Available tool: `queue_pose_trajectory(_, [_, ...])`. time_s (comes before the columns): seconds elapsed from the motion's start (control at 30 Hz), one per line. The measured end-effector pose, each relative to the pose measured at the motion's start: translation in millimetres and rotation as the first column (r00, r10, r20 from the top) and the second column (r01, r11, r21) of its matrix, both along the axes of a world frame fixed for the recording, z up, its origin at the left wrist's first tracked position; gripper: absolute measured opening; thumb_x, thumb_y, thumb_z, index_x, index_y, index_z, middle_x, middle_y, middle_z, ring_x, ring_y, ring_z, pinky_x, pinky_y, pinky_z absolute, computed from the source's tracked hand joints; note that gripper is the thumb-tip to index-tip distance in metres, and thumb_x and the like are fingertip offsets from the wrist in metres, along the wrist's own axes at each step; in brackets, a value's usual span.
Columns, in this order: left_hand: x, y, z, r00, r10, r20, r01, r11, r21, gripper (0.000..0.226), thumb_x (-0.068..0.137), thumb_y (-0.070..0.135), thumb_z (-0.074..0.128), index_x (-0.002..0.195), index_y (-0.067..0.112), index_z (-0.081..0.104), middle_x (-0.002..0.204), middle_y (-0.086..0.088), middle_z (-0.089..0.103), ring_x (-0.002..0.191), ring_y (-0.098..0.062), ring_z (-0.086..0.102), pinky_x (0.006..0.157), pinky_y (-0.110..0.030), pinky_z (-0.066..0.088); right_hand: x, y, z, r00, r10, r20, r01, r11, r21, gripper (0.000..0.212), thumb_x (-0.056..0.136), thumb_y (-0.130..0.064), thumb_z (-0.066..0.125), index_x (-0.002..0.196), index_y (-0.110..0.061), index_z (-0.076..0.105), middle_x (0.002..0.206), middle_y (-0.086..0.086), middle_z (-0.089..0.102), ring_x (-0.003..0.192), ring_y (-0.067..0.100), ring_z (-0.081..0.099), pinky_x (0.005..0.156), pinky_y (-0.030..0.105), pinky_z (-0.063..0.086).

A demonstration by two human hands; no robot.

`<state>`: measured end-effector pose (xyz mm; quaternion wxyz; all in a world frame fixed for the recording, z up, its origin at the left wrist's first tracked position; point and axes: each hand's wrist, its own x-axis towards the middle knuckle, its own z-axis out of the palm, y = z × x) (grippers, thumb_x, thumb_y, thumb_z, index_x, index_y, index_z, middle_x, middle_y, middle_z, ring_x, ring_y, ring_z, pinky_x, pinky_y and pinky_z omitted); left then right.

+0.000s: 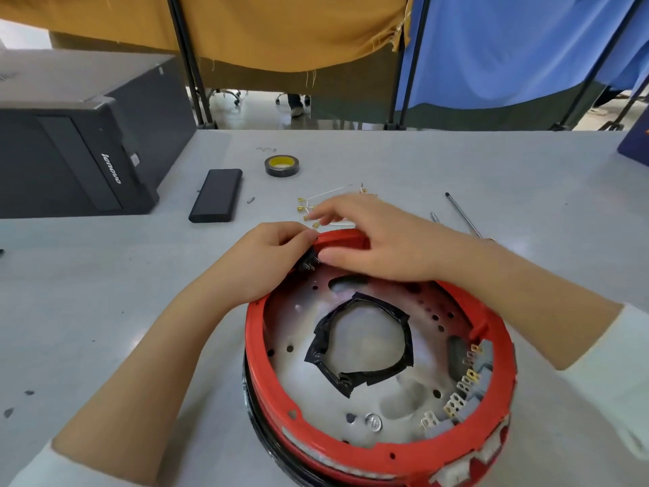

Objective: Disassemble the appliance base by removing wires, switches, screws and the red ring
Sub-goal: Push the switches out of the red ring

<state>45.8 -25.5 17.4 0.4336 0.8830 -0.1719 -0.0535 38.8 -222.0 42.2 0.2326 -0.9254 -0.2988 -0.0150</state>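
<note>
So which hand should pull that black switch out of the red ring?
Probably the left hand: it already pinches the black switch at the red ring's far edge. The right hand only rests its fingers over the rim there.

I see a grey worktable spanning the view. Beyond its far edge stand fabric screens on black poles — a mustard-yellow curtain and, to its right, a blue curtain. Under the curtains, pale glossy floor shows, with chair castors on it.
</note>
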Motion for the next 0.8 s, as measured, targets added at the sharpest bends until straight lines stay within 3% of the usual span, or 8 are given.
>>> queue_pose_trajectory(0.13, [-1.7,-1.7,7.2,0.999,-0.046,-0.009,0.046,0.999,0.000,0.014,0.083,0.051,0.062,0.082,0.039,0.070,0.079,0.022,0.068,0.070,0.008,0.059,0.060,-0.002,0.040,-6.4,8.4,-8.8,0.987,-0.111,0.115,0.133,0.971,-0.197,0.036,0.096,-0.043,0.044,0.131,-0.036,0.044,0.131,-0.012,0.053,0.120,0.013,0.049,0.091,0.041,0.046])
queue_pose_trajectory(0.2, [-4.3,-4.2,14.2,0.998,-0.056,0.026,0.056,0.998,0.022,0.022,0.073,0.058,0.068,0.085,0.040,0.069,0.086,0.024,0.067,0.076,0.009,0.060,0.064,-0.005,0.042,-12.0,5.6,-7.0,0.981,-0.164,0.108,0.182,0.967,-0.181,0.030,0.098,-0.036,0.040,0.127,-0.035,0.046,0.126,-0.009,0.056,0.113,0.016,0.053,0.085,0.039,0.046])
queue_pose_trajectory(0.27, [-5.7,-9.2,23.2,0.988,-0.072,0.138,0.033,0.964,0.264,0.042,0.067,0.066,0.066,0.098,0.037,0.065,0.098,0.023,0.065,0.083,0.002,0.059,0.073,-0.018,0.045,-19.0,3.1,-6.6,0.958,-0.229,0.171,0.271,0.918,-0.290,0.031,0.097,-0.022,0.043,0.127,-0.029,0.045,0.122,-0.002,0.058,0.108,0.023,0.055,0.078,0.038,0.046])
queue_pose_trajectory(0.33, [-9.3,-17.9,28.5,0.951,-0.163,0.261,-0.044,0.767,0.640,0.056,0.070,0.071,0.060,0.106,0.029,0.060,0.105,0.012,0.061,0.093,-0.013,0.058,0.069,-0.030,0.041,-27.6,1.5,-10.4,0.928,-0.289,0.234,0.364,0.837,-0.409,0.032,0.092,-0.008,0.045,0.123,-0.017,0.043,0.117,0.006,0.056,0.103,0.028,0.055,0.068,0.036,0.042])
queue_pose_trajectory(0.4, [-15.9,-28.4,22.6,0.925,-0.205,0.319,-0.129,0.619,0.774,0.052,0.080,0.065,0.054,0.109,0.021,0.053,0.109,0.000,0.059,0.099,-0.023,0.057,0.066,-0.031,0.036,-37.1,0.3,-12.5,0.904,-0.365,0.221,0.427,0.761,-0.488,0.030,0.090,-0.002,0.044,0.119,-0.009,0.042,0.115,0.010,0.055,0.097,0.029,0.055,0.060,0.033,0.032])
queue_pose_trajectory(0.5, [-30.2,-40.4,3.1,0.918,-0.155,0.366,-0.173,0.675,0.718,0.041,0.092,0.049,0.047,0.117,0.016,0.044,0.114,-0.006,0.056,0.102,-0.029,0.057,0.067,-0.033,0.035,-46.5,-1.4,-3.7,0.897,-0.408,0.169,0.427,0.703,-0.569,0.047,0.093,-0.013,0.045,0.137,-0.007,0.028,0.126,0.014,0.049,0.093,0.028,0.052,0.060,0.032,0.034])
queue_pose_trajectory(0.63, [-29.9,-40.2,-1.6,0.884,-0.187,0.428,-0.184,0.704,0.686,0.032,0.098,0.028,0.043,0.125,0.010,0.040,0.118,-0.009,0.055,0.103,-0.032,0.059,0.072,-0.036,0.039,-43.8,8.5,-5.3,0.947,-0.149,0.286,0.273,0.842,-0.465,0.058,0.094,-0.030,0.049,0.144,-0.018,0.022,0.138,0.007,0.045,0.119,0.029,0.049,0.088,0.041,0.043])
queue_pose_trajectory(0.8, [-28.4,-39.3,1.0,0.891,-0.210,0.402,-0.178,0.653,0.736,0.031,0.093,0.006,0.039,0.124,0.004,0.042,0.117,-0.014,0.057,0.103,-0.032,0.059,0.075,-0.033,0.041,-40.5,16.4,-23.7,0.924,-0.115,0.366,0.272,0.868,-0.415,0.062,0.087,-0.025,0.045,0.143,-0.011,0.023,0.124,0.009,0.052,0.109,0.031,0.055,0.079,0.040,0.049])
